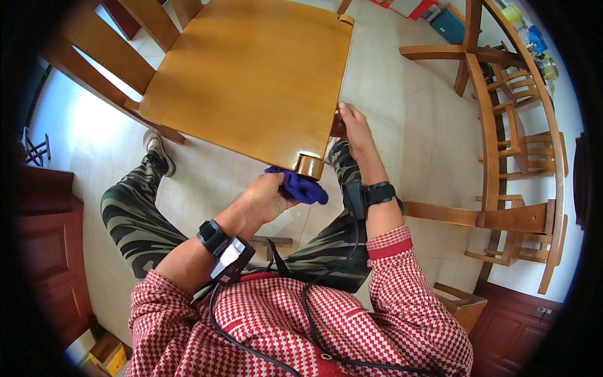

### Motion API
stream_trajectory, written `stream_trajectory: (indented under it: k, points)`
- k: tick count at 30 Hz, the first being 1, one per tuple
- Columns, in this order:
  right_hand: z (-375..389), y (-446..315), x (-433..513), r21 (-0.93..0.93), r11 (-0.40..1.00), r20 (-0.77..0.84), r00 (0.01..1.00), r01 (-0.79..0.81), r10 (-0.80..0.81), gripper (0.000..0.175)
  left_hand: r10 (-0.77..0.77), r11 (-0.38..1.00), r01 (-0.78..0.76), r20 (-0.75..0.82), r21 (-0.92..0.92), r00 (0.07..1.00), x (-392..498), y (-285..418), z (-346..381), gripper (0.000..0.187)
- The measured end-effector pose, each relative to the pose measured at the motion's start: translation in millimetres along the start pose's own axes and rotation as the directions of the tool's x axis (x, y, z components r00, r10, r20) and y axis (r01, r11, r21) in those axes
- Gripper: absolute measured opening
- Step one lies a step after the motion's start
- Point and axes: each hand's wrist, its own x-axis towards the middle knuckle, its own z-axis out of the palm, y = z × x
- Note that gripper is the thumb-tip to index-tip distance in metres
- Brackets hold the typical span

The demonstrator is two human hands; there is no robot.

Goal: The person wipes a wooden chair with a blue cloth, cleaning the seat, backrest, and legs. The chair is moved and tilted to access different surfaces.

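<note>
A wooden chair (249, 80) stands before me, its smooth yellow-brown seat seen from above and its slatted backrest at the upper left. My left hand (271, 195) holds a bunched purple cloth (304, 187) against the near corner, just under the glossy rounded top of a chair leg (310, 168). Farther up the seat's right side, my right hand (356, 129) grips the chair at the edge, thumb upward. Its other fingers are mostly hidden beside and below the seat.
A wooden table frame (490, 141) stands at the right, with several small wooden chairs (516, 151) behind it. Dark red cabinets (52, 254) line the left. A cardboard box (107, 353) sits at the lower left. Black cables (308, 306) run from my wrist devices across my shirt.
</note>
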Motion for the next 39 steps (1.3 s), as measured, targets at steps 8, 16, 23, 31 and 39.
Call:
stream_trajectory:
  k: [8, 16, 23, 31, 39]
  points:
    - [-2, 4, -10, -0.021, 0.999, 0.070, 0.997, -0.026, 0.027, 0.048, -0.106, 0.973, 0.125, 0.101, -0.194, 0.989, 95, -52, -83, 0.039]
    - [-6, -5, -14, 0.022, 0.999, 0.120, 0.992, -0.042, 0.039, 0.039, 0.103, 0.993, -0.089, 0.182, -0.082, 0.978, 178, -105, -144, 0.033]
    - [-8, -12, -16, 0.039, 0.998, 0.101, 0.993, -0.059, 0.054, 0.038, -0.079, 0.964, 0.099, 0.090, -0.248, 0.993, 129, -77, -114, 0.028]
    - [-11, -14, -16, 0.059, 0.997, 0.088, 0.995, -0.054, 0.049, 0.041, 0.508, 0.401, -0.356, 0.118, 0.844, 0.853, 22, -53, -42, 0.043]
    - [-7, -12, -19, 0.098, 0.991, -0.012, 0.995, -0.095, 0.097, 0.041, 0.612, 0.025, -0.535, 0.410, 0.845, 0.677, 163, -112, -154, 0.030]
